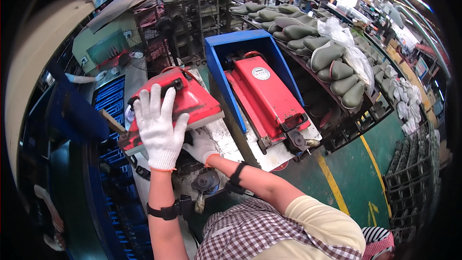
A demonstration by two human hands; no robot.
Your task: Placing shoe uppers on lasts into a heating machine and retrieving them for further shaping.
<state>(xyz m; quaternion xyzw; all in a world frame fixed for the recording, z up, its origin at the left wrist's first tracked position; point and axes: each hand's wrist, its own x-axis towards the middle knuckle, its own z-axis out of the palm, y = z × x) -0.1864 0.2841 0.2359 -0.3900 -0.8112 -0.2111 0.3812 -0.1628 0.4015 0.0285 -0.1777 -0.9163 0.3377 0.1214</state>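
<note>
A red metal machine lid [192,101] with a black handle is tilted up in front of me, above a white worn bench top [226,139]. My left hand [161,130], in a white knit glove, lies flat on this lid with its fingers spread. Lower and just to the right, my gloved right hand [203,147] reaches in under the lid's raised edge. Its fingertips are largely hidden there, so I cannot see whether they hold anything. Near my wrists sits a round black knob [206,182] with a metal fitting.
To the right, a second red machine [262,91] sits within a blue frame [236,41]. Grey-green shoes [327,58] crowd a rack beyond it. At left runs a conveyor of blue bars [109,96], with another person's gloved hand [100,76] beside it. An empty-looking wire rack [409,163] stands far right.
</note>
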